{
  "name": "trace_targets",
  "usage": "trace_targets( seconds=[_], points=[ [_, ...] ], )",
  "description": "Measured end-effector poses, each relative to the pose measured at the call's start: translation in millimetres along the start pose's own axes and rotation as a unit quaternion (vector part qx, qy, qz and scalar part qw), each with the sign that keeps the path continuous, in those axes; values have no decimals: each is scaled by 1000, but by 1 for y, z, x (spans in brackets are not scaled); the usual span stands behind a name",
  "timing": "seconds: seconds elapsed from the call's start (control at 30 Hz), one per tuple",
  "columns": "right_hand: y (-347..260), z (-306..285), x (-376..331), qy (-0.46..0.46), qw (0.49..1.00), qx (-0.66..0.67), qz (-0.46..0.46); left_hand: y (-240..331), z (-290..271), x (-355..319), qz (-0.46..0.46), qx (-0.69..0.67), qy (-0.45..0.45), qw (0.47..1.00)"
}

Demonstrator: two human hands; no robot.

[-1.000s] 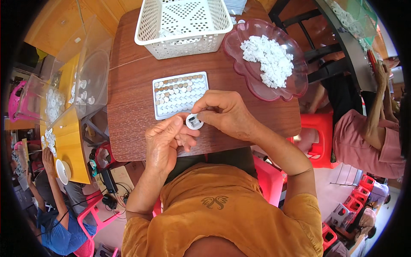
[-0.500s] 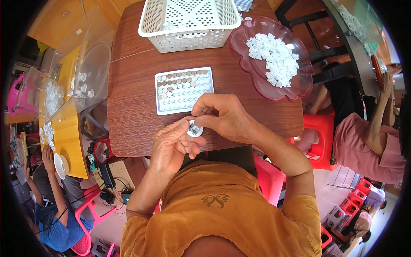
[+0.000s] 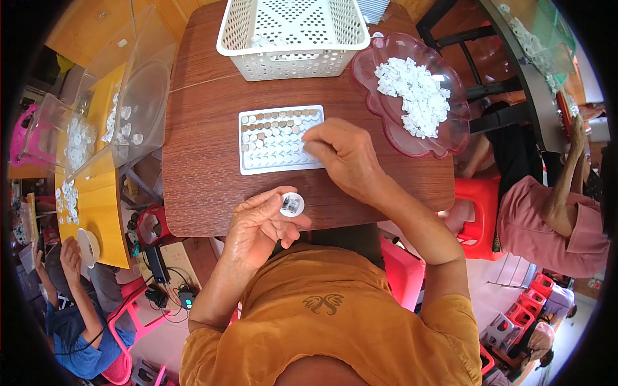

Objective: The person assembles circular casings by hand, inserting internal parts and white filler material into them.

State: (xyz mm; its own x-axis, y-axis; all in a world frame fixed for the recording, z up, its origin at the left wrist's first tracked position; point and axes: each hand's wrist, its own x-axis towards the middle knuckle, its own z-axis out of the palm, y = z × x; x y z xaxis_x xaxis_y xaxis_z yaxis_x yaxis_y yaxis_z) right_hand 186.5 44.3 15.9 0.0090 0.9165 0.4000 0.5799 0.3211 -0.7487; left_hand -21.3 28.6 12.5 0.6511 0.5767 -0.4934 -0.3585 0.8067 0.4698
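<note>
My left hand (image 3: pixel 253 222) pinches a small round white casing (image 3: pixel 293 204) between thumb and fingers, just over the near table edge. Its face is turned up, and dark and metallic parts show inside. My right hand (image 3: pixel 351 157) hovers at the right edge of a white tray (image 3: pixel 248 171), thumb and fingers drawn together. Whatever lies between those fingertips, if anything, is hidden. Small coin-like metal discs (image 3: pixel 264 127) fill the tray's upper and left hollows; the lower right hollows hold none.
A cream perforated basket (image 3: pixel 290 66) stands at the far table edge. To its right sits a pink scalloped bowl (image 3: pixel 378 122) with a heap of small white pieces (image 3: pixel 418 96). Co-workers sit left and right; a clear bin (image 3: pixel 148 103) stands on the yellow left table.
My right hand has left the white casing and moved up and right to the tray. My left hand still holds the casing, its inner face now uncovered.
</note>
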Motion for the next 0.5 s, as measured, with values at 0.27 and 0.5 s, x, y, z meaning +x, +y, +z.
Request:
trace_targets(
  seconds=[0.27,0.5],
  points=[
    [15,13,16,53,973,-194,-110,1,-5,2,20,-26,-1,999],
    [14,19,16,-12,959,-233,-159,2,-9,3,27,-64,-10,998]
  ],
)
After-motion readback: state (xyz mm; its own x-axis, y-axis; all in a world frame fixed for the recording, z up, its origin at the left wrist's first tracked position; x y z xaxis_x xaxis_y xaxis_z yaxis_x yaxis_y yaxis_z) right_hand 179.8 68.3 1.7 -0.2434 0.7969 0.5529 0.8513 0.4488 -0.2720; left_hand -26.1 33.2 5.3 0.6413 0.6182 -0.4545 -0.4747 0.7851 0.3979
